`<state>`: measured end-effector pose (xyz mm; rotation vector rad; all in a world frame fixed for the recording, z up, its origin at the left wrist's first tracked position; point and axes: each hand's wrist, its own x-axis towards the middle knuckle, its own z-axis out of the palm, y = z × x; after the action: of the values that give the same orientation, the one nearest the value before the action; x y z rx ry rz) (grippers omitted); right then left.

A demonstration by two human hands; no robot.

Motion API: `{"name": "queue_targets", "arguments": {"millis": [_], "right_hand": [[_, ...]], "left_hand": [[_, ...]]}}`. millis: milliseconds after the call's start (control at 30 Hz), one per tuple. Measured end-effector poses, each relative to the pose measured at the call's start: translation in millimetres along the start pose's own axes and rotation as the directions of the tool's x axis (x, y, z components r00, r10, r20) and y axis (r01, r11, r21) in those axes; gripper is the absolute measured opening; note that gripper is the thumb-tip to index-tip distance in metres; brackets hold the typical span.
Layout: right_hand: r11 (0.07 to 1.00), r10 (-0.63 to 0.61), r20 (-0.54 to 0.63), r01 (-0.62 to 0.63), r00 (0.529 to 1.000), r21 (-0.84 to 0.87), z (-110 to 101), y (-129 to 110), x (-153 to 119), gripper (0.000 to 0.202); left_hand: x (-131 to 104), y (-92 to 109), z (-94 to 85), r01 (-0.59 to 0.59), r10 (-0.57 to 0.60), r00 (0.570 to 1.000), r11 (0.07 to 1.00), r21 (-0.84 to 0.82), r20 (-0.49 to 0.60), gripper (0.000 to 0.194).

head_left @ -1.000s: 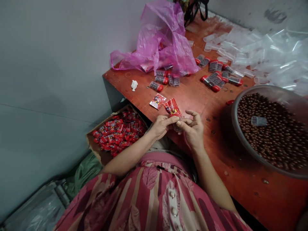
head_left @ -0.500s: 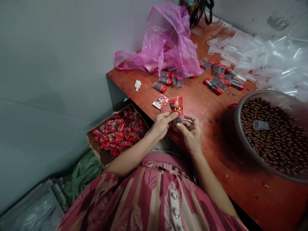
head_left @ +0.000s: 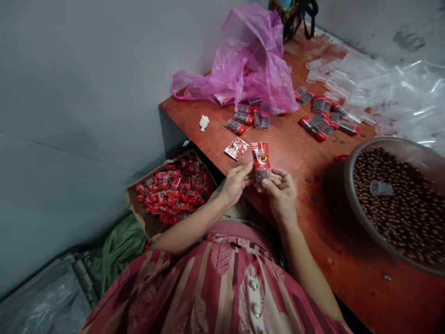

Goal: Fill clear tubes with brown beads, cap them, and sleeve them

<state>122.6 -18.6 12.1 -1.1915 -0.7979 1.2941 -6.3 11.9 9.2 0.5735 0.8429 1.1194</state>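
My right hand (head_left: 283, 192) grips a small clear plastic tube of dark brown balls (head_left: 261, 176) at its lower end, thumb in front and fingers behind. A red printed plastic sleeve (head_left: 260, 155) sits around its upper part and stands up above it. At the tube's left side, my left hand (head_left: 237, 184) is closed, with thumb and fingertips at the sleeve's edge; some fingers pass behind the tube. Just beyond my left hand, a flat stack of red printed sleeves (head_left: 237, 148) lies on the orange-red table (head_left: 215, 141).
Filled red-capped tubes (head_left: 235, 126) lie near a pink plastic bag (head_left: 257, 60). Empty clear tubes (head_left: 382, 88) are heaped at the back right. A large tub (head_left: 351, 185) of brown balls stands at right, with a small clear cup (head_left: 381, 188) inside. Below left, a cardboard box (head_left: 134, 204) holds red-wrapped tubes.
My left thumb has moved off the front of the sleeve to its left edge, so more of the print shows. The tube stays in my right hand. The view has shifted slightly.
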Motion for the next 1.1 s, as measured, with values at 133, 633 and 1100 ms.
{"name": "queue_targets", "arguments": {"millis": [133, 633, 1100], "right_hand": [[0.998, -0.053, -0.043, 0.052, 0.998, -0.039, -4, -1, -2, 0.04], [0.999, 0.032, -0.001, -0.032, 0.999, 0.035, 7, -3, 5, 0.04], [0.998, 0.018, 0.055, -0.015, 0.998, -0.054, 12, -2, -8, 0.048]], "left_hand": [[35, 37, -38.5, -0.296, 0.454, 0.887, 0.695, 0.655, -0.081, 0.037], [60, 76, -86.4, -0.28, 0.701, 0.713, 0.254, 0.926, 0.023, 0.04], [0, 1, 2.0, 0.139, -0.138, 0.99, 0.987, -0.077, 0.02, 0.039]]}}
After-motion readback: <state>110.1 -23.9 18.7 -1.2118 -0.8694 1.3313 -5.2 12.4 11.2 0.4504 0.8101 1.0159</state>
